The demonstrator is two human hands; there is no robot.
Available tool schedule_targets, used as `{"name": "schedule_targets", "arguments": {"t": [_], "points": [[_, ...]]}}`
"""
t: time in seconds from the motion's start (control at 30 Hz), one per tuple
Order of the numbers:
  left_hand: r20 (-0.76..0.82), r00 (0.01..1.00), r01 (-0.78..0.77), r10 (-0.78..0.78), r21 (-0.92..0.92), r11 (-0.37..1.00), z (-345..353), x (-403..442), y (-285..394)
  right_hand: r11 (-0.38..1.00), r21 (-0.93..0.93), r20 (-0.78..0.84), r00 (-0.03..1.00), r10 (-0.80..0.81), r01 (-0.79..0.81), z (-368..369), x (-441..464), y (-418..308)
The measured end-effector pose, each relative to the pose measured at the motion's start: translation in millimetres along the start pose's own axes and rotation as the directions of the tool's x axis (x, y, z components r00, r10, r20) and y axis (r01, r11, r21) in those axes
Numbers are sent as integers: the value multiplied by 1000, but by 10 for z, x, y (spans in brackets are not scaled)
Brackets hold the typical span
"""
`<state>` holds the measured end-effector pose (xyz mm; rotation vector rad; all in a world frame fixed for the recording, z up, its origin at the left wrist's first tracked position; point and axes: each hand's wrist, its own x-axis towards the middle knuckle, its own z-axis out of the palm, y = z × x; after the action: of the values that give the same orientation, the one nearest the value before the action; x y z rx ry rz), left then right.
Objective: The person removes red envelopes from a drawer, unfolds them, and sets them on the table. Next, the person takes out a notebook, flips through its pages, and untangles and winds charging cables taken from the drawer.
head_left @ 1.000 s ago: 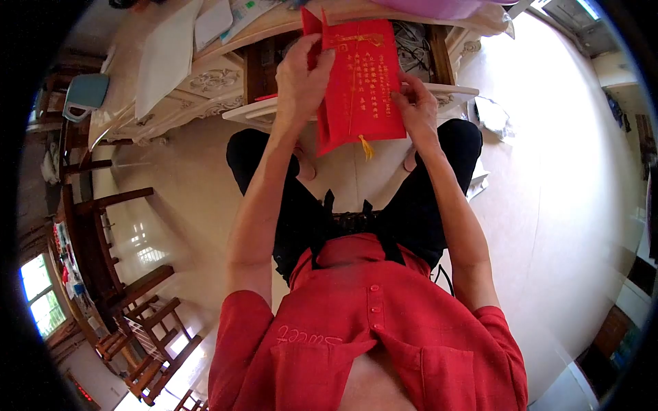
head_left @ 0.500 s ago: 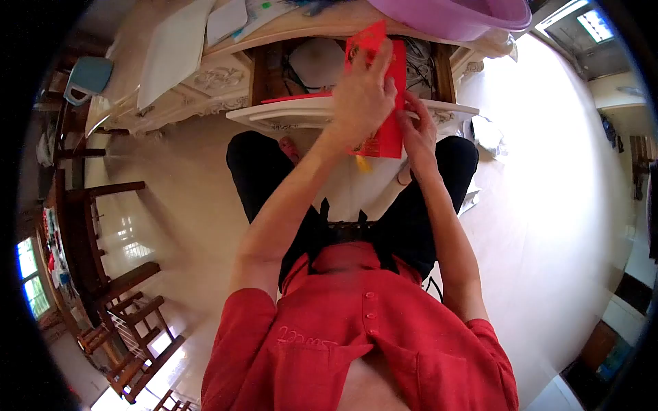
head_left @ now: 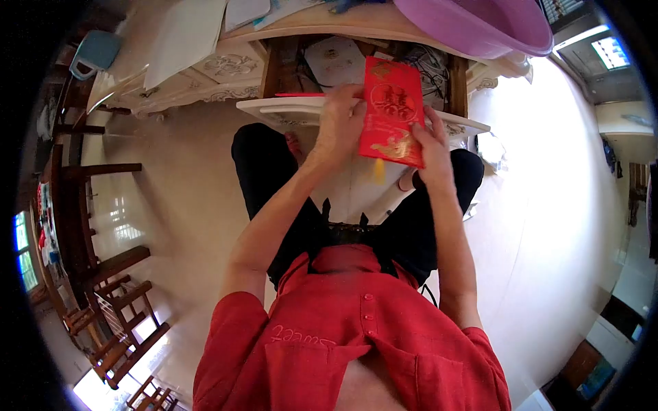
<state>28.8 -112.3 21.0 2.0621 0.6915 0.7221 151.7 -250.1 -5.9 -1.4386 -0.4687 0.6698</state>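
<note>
Between my two hands is a red wedding card [head_left: 392, 109] with a gold double-happiness sign and gold patterns on its front. It looks folded shut, and a yellow tassel [head_left: 379, 170] hangs from its lower edge. My left hand [head_left: 337, 127] closes on the card's left edge, its fingertips partly hidden. On the other side, my right hand [head_left: 434, 147] grips the lower right edge, thumb on the front and fingers behind. The card is above the front of an open drawer [head_left: 281, 109].
Cables [head_left: 428, 79] and a white box-like item [head_left: 334, 61] lie in the drawer. On the carved cream desk [head_left: 301, 33] above stand a purple basin [head_left: 480, 27] and white sheets [head_left: 185, 41]. Wooden chairs [head_left: 127, 301] are at the left.
The card, spread partly open before, now appears folded with its front facing me. My left hand has moved from across its face to the left edge; the right thumb now presses its front.
</note>
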Motion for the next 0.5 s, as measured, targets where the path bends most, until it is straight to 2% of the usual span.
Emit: {"name": "schedule_targets", "arguments": {"t": [0.03, 0.07, 0.1, 0.13, 0.17, 0.2, 0.23, 0.27, 0.3, 0.33, 0.37, 0.4, 0.43, 0.47, 0.5], "points": [[-5, 1000, 6, -6, 1, 1000, -52, -15, 12, 969, 202, 52, 989, 135, -143, -14, 5, -161], [48, 976, 218, -213, -230, 949, -103, -22, 27, 877, 386, 128, 958, 256, -285, -21, 19, -289], [143, 910, 411, -390, -434, 801, -153, -16, 65, 883, 356, 144, 951, 272, -306, -26, 55, -345], [136, 909, 412, -395, -440, 798, -210, 16, 145, 885, 348, 151, 950, 274, -310, 16, 89, -454], [282, 819, 548, -500, -643, 535, -268, 59, 234, 882, 276, 209, 920, 333, -382, 70, 126, -581], [449, 715, 626, -535, -752, 205, -301, 77, 270, 871, 202, 260, 882, 394, -448, 115, 159, -632], [446, 712, 625, -542, -755, 200, -300, 86, 220, 894, 93, 329, 861, 389, -439, 147, 233, -592], [429, 696, 594, -576, -794, 128, -289, 118, 145, 892, 90, 332, 858, 393, -444, 223, 319, -591], [414, 678, 557, -607, -829, 56, -281, 150, 80, 917, -2, 340, 862, 375, -398, 326, 420, -615], [414, 677, 555, -609, -830, 52, -320, 154, 9, 933, -94, 351, 866, 357, -346, 395, 532, -619], [316, 729, 476, -608, -871, 119, -414, 155, -89, 931, -153, 419, 832, 364, -331, 383, 677, -572], [216, 770, 396, -601, -900, 184, -516, 146, -173, 930, -154, 419, 831, 366, -333, 435, 776, -563], [218, 764, 401, -607, -898, 182, -626, 135, -216, 870, -491, 436, 877, 201, 44, 501, 854, -551], [143, 751, 333, -645, -925, 182, -759, 125, -258, 580, -712, 513, 857, 46, 395, 569, 943, -518], [66, 730, 262, -680, -946, 189, -881, 112, -309, 578, -699, 597, 789, 147, 421, 620, 1072, -397]]}}
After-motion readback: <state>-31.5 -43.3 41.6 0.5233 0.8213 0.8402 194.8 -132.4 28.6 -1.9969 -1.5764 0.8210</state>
